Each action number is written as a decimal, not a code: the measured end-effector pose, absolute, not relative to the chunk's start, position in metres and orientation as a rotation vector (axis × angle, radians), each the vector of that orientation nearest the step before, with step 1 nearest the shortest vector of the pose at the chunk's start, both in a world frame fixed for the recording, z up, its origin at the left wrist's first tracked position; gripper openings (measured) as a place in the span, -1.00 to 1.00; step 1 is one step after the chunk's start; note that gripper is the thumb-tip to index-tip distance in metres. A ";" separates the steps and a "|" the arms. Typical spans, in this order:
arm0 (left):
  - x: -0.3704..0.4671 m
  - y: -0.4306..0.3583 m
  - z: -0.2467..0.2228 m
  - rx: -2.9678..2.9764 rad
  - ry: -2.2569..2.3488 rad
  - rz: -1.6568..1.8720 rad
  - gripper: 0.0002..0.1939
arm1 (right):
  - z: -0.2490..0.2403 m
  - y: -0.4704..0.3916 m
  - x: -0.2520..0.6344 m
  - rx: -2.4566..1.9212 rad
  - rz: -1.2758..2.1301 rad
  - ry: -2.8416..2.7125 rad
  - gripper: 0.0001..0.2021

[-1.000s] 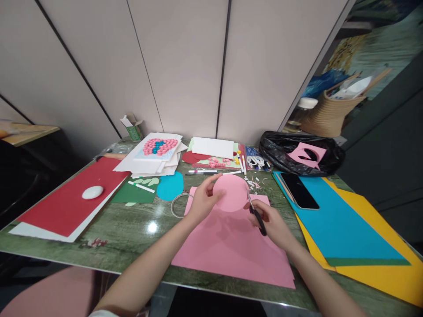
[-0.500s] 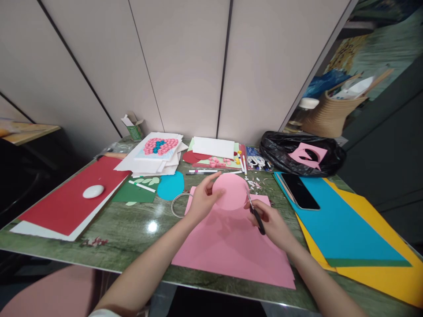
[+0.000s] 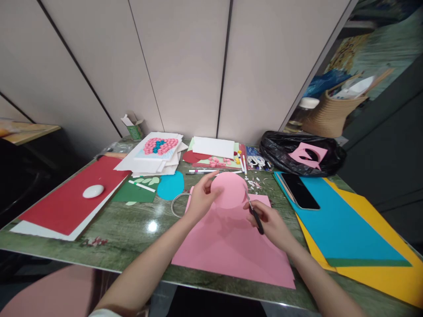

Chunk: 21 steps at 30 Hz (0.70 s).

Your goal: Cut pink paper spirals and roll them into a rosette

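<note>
A round piece of pink paper (image 3: 230, 190) is pinched at its left edge by my left hand (image 3: 204, 197), thumb in front. My right hand (image 3: 266, 217) grips the black handles of a pair of scissors (image 3: 255, 219); the blades meet the paper circle's right edge. Both are held above larger pink sheets (image 3: 231, 251) lying on the green marbled table (image 3: 139, 242). Beside my left forearm, a roll of tape (image 3: 177, 205) lies partly against the pink sheets. Small paper scraps (image 3: 254, 182) are scattered behind the scissors.
To the left are a red sheet (image 3: 66, 202) with a white oval object (image 3: 93, 191), a green sheet (image 3: 122, 195) and a blue paper round (image 3: 171, 185). Blue sheets (image 3: 343, 224), a phone (image 3: 300, 190) and a black plastic bag (image 3: 274, 152) lie on the right.
The paper circle and both hands have shifted very slightly to the left. The scissors stay at the circle's right edge.
</note>
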<state>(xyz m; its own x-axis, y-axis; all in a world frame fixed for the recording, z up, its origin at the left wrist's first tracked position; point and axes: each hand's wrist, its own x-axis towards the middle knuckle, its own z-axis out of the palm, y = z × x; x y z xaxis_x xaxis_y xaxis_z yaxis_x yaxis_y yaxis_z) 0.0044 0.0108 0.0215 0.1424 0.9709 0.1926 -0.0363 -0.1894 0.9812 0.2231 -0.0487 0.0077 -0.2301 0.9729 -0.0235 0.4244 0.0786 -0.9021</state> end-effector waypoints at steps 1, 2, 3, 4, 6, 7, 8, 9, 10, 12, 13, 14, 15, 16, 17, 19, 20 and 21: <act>0.004 0.011 0.021 1.403 0.990 1.252 -0.45 | 0.007 -0.049 0.223 -1.390 1.114 -1.733 -0.78; 0.003 0.011 0.021 1.409 0.994 1.255 -0.46 | 0.007 -0.049 0.224 -1.392 1.116 -1.734 -0.78; 0.003 0.012 0.020 1.417 0.999 1.260 -0.47 | 0.006 -0.048 0.224 -1.393 1.116 -1.735 -0.78; 0.003 0.012 0.020 1.422 1.005 1.264 -0.48 | 0.006 -0.048 0.224 -1.394 1.117 -1.737 -0.78; 0.002 0.013 0.020 1.427 1.008 1.274 -0.50 | 0.006 -0.049 0.224 -1.393 1.117 -1.741 -0.78; 0.002 0.013 0.020 1.426 1.008 1.278 -0.50 | 0.006 -0.049 0.224 -1.391 1.117 -1.745 -0.79; 0.002 0.013 0.020 1.424 1.008 1.284 -0.50 | 0.006 -0.048 0.224 -1.389 1.119 -1.748 -0.79; 0.002 0.014 0.020 1.421 1.009 1.290 -0.50 | 0.006 -0.048 0.224 -1.387 1.123 -1.751 -0.79; 0.002 0.014 0.020 1.419 1.010 1.295 -0.51 | 0.006 -0.048 0.223 -1.385 1.126 -1.751 -0.79; 0.002 0.014 0.020 1.412 1.008 1.304 -0.52 | 0.007 -0.048 0.223 -1.384 1.130 -1.748 -0.80; 0.002 0.015 0.020 1.405 0.999 1.307 -0.52 | 0.007 -0.048 0.223 -1.385 1.132 -1.746 -0.80; 0.002 0.015 0.019 1.397 0.986 1.309 -0.53 | 0.007 -0.048 0.223 -1.386 1.134 -1.743 -0.80; 0.002 0.015 0.019 1.388 0.972 1.311 -0.53 | 0.006 -0.048 0.223 -1.386 1.138 -1.739 -0.80; 0.002 0.015 0.019 1.379 0.961 1.313 -0.53 | 0.006 -0.048 0.223 -1.386 1.142 -1.734 -0.80; 0.002 0.015 0.019 1.373 0.954 1.314 -0.53 | 0.006 -0.048 0.223 -1.386 1.148 -1.729 -0.81; 0.002 0.015 0.019 1.371 0.953 1.315 -0.53 | 0.006 -0.048 0.224 -1.384 1.151 -1.721 -0.81; 0.002 0.015 0.019 1.374 0.955 1.311 -0.53 | 0.006 -0.048 0.224 -1.381 1.152 -1.720 -0.81; 0.002 0.015 0.019 1.380 0.957 1.306 -0.54 | 0.006 -0.048 0.224 -1.380 1.154 -1.718 -0.81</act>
